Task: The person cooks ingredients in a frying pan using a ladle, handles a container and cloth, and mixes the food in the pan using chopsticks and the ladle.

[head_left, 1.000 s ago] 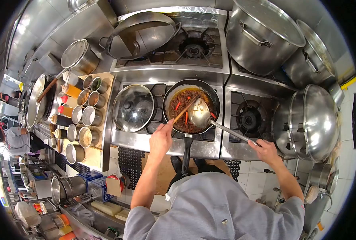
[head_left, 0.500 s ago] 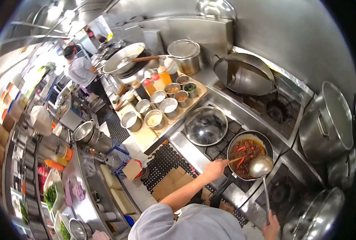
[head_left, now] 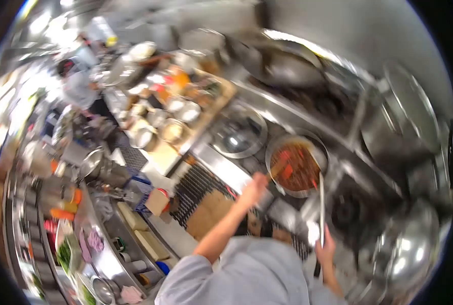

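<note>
A frying pan [head_left: 298,136] of dark red sauce [head_left: 296,175] with bright red pieces sits on the stove in the head view. My left hand [head_left: 256,189] is closed beside the pan's left rim, around a wooden spatula [head_left: 283,170] that reaches into the sauce. Below and right of the pan, my right hand [head_left: 326,246] grips the long handle of a metal ladle [head_left: 322,208]. The ladle's bowl end is at the pan's right side, and blur hides its exact outline. A domed glass lid [head_left: 239,133] lies just left of the pan.
Behind the pan is a large wok [head_left: 292,68]. A big steel pot [head_left: 397,127] stands at right, with shiny round metalware [head_left: 402,254] nearer. Metal tubs [head_left: 173,131] and sauce bottles [head_left: 180,79] crowd a board at left. Another person [head_left: 79,89] stands farther back.
The view has shifted and blurred. The ladle has swung more upright, its bowl leaving the pan's lower right edge, and my right hand has moved up and left. The left hand still grips the wooden spatula.
</note>
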Tool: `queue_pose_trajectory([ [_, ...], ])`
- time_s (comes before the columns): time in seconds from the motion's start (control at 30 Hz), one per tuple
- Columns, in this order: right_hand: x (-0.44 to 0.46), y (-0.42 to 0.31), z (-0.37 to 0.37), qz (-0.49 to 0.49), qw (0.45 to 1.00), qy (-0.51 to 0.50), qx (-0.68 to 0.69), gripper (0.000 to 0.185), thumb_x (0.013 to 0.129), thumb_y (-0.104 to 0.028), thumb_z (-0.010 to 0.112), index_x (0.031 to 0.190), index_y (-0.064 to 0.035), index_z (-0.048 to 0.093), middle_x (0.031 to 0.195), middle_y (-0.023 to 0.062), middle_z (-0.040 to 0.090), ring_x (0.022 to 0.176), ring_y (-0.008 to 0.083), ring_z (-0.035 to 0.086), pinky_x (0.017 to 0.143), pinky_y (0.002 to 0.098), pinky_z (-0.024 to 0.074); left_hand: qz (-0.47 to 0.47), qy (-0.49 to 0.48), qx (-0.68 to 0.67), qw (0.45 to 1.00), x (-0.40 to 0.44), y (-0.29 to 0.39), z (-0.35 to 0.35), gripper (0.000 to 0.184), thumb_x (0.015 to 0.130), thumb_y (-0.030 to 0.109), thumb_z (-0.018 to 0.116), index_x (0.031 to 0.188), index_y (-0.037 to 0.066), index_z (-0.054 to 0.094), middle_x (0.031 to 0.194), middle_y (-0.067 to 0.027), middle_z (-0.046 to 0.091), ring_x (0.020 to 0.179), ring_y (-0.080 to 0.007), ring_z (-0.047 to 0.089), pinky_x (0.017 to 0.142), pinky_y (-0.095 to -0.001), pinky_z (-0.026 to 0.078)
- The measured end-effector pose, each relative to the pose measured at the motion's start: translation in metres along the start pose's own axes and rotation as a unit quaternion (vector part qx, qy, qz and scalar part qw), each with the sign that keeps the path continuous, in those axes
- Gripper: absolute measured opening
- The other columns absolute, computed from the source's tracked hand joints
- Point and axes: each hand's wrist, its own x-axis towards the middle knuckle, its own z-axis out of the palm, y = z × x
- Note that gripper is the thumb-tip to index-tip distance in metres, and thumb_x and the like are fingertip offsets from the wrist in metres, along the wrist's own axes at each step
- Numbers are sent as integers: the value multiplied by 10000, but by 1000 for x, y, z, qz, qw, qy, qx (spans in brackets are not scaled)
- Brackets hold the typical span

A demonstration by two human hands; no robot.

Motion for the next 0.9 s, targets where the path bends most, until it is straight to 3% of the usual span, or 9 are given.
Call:
queue_pose_trajectory([
  [0.1,0,-2,7,-9,998,53,19,589,795,-22,601,1362,3,447,927,86,667,746,76,574,668,234,477,-83,-3,97,992,-7,35,-6,183,947,199,500,1072,68,531,761,-167,647,734,-350,646,628,-442,484],
  [0.27,-1,-2,9,-32,996,74,41,583,799,-35,643,1353,-3,463,839,36,645,660,50,541,582,214,463,-103,-5,68,992,-14,37,-5,214,964,208,490,1080,39,550,694,-108,627,640,-226,623,596,-355,471],
  [0.33,-9,-9,7,78,992,8,98,568,814,-28,637,1356,-20,469,741,-14,595,591,42,501,536,215,443,-116,-13,62,991,-13,38,-3,228,966,213,487,1085,29,551,688,-98,626,638,-208,620,598,-347,469],
  [0.4,-18,-27,2,96,987,-4,127,557,828,-38,639,1360,-35,470,685,-40,555,552,32,473,507,210,420,-137,-35,54,988,-4,42,1,244,965,217,490,1081,12,555,676,-89,623,642,-200,619,608,-343,469],
  [0.53,-32,-39,-3,112,984,-44,132,551,847,-56,639,1367,-33,457,703,-24,560,589,38,497,555,211,439,-116,-42,115,986,5,57,12,240,964,231,493,1028,11,563,676,-119,623,652,-257,630,613,-369,471],
  [0.57,-34,-41,-2,88,988,-46,114,550,846,-58,641,1363,-30,458,725,-11,570,628,47,510,599,215,449,-110,-34,127,985,6,63,16,227,956,222,499,1021,13,556,740,-193,643,724,-369,641,651,-433,482],
  [0.63,-34,-50,-1,68,992,-47,99,546,842,-75,645,1353,-21,460,875,67,644,782,66,545,743,224,462,-84,-42,139,986,8,64,21,217,951,214,501,1024,17,555,779,-224,642,767,-409,629,674,-464,479],
  [0.8,-12,-37,10,80,993,-50,71,562,839,-70,641,1365,-23,447,877,52,647,768,68,537,730,228,465,-80,-56,145,985,4,79,23,188,941,193,507,1018,33,566,842,-266,639,842,-474,597,716,-512,471],
  [0.9,10,-39,9,104,984,-17,143,566,861,-58,621,1393,-57,428,728,-7,572,581,55,495,545,234,448,-68,-65,139,986,-1,81,20,198,945,199,510,1012,20,565,786,-244,640,748,-412,633,670,-458,486],
])
